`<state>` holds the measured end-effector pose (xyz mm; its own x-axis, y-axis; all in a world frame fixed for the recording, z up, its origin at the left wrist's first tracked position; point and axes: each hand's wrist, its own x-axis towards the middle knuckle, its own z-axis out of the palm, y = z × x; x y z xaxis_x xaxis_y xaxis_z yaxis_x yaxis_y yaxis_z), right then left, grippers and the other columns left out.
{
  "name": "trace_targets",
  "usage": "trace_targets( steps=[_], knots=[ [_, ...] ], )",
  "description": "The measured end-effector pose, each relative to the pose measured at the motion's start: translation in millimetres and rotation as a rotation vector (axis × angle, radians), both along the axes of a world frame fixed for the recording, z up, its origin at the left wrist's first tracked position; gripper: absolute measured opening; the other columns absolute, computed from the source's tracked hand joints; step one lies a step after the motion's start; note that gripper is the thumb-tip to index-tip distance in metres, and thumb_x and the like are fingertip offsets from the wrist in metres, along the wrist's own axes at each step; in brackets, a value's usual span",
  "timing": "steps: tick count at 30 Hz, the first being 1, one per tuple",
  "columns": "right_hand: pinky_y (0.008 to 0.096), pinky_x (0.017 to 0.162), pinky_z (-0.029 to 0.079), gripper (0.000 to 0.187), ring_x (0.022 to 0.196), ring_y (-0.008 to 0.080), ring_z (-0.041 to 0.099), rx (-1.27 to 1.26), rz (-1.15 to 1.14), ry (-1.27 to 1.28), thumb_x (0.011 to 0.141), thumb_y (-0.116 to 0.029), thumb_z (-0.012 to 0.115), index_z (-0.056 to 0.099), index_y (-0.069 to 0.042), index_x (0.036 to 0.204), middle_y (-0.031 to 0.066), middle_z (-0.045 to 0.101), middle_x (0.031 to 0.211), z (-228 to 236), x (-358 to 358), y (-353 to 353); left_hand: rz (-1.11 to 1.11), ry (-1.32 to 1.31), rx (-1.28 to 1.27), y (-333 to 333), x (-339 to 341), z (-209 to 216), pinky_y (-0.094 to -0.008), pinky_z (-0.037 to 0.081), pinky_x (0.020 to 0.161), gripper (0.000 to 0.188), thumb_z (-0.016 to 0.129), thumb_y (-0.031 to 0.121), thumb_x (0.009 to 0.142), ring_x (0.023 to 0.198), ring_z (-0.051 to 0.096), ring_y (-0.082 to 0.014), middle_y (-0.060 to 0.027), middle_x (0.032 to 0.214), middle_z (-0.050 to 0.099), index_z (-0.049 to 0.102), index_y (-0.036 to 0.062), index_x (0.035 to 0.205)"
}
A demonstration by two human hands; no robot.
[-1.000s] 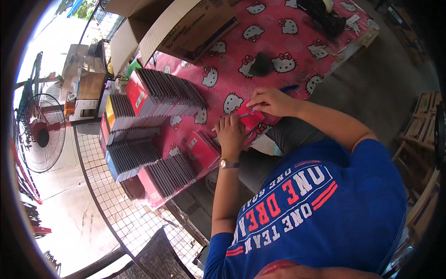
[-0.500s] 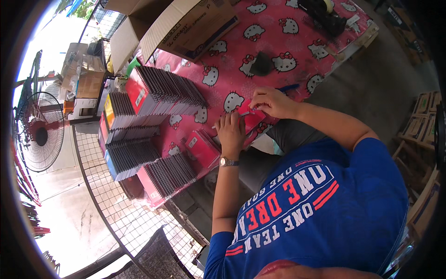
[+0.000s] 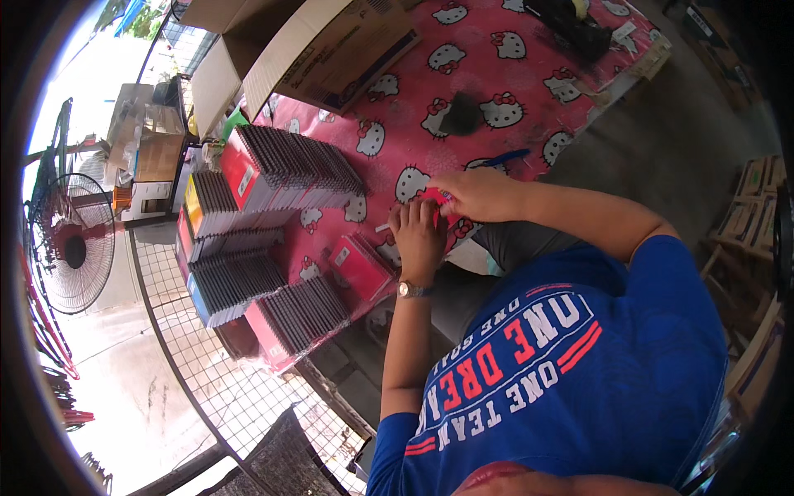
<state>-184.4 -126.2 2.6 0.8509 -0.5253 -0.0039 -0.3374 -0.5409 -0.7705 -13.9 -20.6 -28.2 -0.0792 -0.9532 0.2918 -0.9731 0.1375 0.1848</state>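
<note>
At the table's near edge my left hand [image 3: 419, 237] is closed over a red notebook [image 3: 436, 195], fingers curled onto it. A thin white rod-like end [image 3: 382, 227] sticks out to the left of those fingers. My right hand [image 3: 473, 197] meets the left from the other side, its fingertips pinched together at the notebook's right part. What they pinch is hidden by the fingers. Just left of my wrist lies a small pile of red notebooks [image 3: 361, 266]. A blue slender tool [image 3: 506, 157] rests beyond my right hand.
Stacks of spiral notebooks [image 3: 302, 165] line the table's left side, with more dark-spined stacks [image 3: 236, 285] nearer. An open cardboard box [image 3: 347, 62] stands behind them. A dark object [image 3: 463, 114] and a black device [image 3: 571, 29] lie on the pink patterned tablecloth [image 3: 397, 107]. A fan [image 3: 74, 244] is far left.
My right hand has moved slightly left and down, closing in against the left hand, so less of the red notebook shows. My left hand has shifted slightly right.
</note>
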Motion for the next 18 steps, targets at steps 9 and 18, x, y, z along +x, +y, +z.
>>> trace_targets(
  steps=[9, 18],
  knots=[
    [0.0447, 0.093, 0.047, 0.059, 0.107, 0.0343, 0.06, -0.882, -0.321, 0.099, 0.077, -0.036, 0.074, 0.052, -0.011, 0.126, 0.0174, 0.062, 0.118, -63.6, 4.7, -111.6, -0.013, 0.095, 0.039, 4.4, 14.2, -11.1, -0.0508, 0.032, 0.103, 0.028, 0.067, 0.015, 0.081, 0.104, 0.056, -0.031, -0.0097, 0.104, 0.062, 0.055, 0.01, 0.107],
    [0.0365, 0.096, 0.045, 0.042, 0.116, 0.0237, 0.056, 0.72, 0.34, -0.12, 0.072, -0.017, 0.072, 0.067, -0.005, 0.112, 0.0111, 0.06, 0.127, -28.1, 29.5, -48.1, 0.197, 0.057, -0.02, 20.7, 24.6, -17.3, -0.054, 0.032, 0.1, 0.042, 0.079, 0.02, 0.068, 0.113, 0.049, -0.0338, -0.0068, 0.109, 0.058, 0.06, 0.0141, 0.105]
  ],
)
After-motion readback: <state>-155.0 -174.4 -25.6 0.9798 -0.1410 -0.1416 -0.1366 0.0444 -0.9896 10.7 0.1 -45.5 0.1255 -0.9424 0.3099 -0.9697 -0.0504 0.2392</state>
